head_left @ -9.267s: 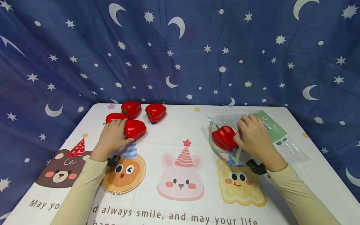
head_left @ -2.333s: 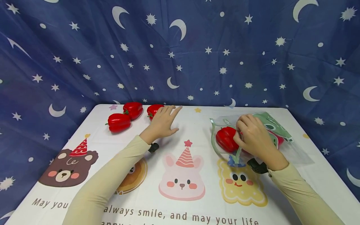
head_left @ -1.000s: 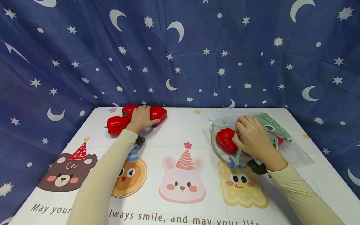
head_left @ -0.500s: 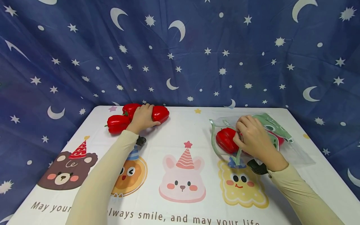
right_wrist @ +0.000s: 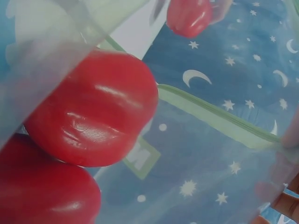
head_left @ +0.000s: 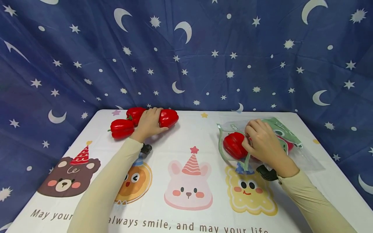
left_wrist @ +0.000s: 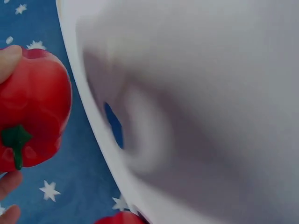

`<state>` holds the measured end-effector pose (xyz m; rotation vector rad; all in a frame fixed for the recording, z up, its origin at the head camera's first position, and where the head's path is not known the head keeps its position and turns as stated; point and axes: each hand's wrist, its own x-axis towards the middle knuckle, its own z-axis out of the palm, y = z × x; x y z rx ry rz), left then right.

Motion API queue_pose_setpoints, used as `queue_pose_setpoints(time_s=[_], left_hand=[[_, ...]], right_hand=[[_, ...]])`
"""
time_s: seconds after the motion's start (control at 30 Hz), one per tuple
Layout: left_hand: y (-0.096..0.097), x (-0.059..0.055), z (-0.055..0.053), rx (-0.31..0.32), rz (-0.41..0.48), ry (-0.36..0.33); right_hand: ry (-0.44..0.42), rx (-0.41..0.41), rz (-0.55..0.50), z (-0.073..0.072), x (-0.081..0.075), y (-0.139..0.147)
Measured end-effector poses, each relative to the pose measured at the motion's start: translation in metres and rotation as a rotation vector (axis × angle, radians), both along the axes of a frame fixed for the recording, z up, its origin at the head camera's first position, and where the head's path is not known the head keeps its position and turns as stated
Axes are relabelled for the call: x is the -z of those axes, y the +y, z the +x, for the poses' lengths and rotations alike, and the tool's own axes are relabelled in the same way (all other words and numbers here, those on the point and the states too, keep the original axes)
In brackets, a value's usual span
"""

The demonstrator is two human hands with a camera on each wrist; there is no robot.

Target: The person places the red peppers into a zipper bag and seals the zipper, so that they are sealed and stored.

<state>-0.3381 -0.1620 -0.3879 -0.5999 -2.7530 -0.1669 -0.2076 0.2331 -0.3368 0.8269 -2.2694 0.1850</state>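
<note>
My left hand [head_left: 150, 123] grips a red bell pepper [head_left: 169, 118] just above the table; in the left wrist view the pepper [left_wrist: 35, 102] shows its green stem, fingers on opposite sides. At the far left lie two more bell peppers, one in front [head_left: 122, 128] and one behind [head_left: 135, 114], partly covered by my left hand. On the right, my right hand [head_left: 263, 142] pinches the edge of a clear zip bag [head_left: 309, 160] with a green print. Two peppers are inside: one near the green-rimmed mouth [head_left: 234, 145], the other [right_wrist: 46, 191] mostly hidden behind hand and print.
A white cloth printed with cartoon animals and lettering covers the table [head_left: 186, 136]. Behind its far edge hangs a dark blue curtain [head_left: 204, 42] with stars and moons. Dark cameras sit at both wrists.
Earlier the left hand moved a pepper from the left group into the bag, then came back and took hold of another. This one has since shifted slightly right. The right hand stays on the bag.
</note>
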Motion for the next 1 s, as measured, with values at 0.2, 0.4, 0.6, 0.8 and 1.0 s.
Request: queue_pose_setpoints(time_s=[0.2,0.4,0.6,0.8,1.0], left_hand=[[0.011,-0.004,0.019,0.090,0.046,0.135],[0.027,-0.006,0.041,0.153,0.081,0.228],[0.045,-0.009,0.060,0.211,0.106,0.269],[0.066,-0.010,0.077,0.266,0.099,0.275],[0.090,-0.006,0.088,0.304,0.065,0.268]], right_hand=[[-0.011,0.016,-0.002,0.001,-0.002,0.000],[0.005,0.012,-0.011,0.002,-0.002,0.001],[0.006,0.017,-0.017,0.003,-0.003,0.001],[0.031,0.007,-0.016,0.002,-0.004,0.002],[0.021,0.012,-0.013,0.002,-0.006,0.001]])
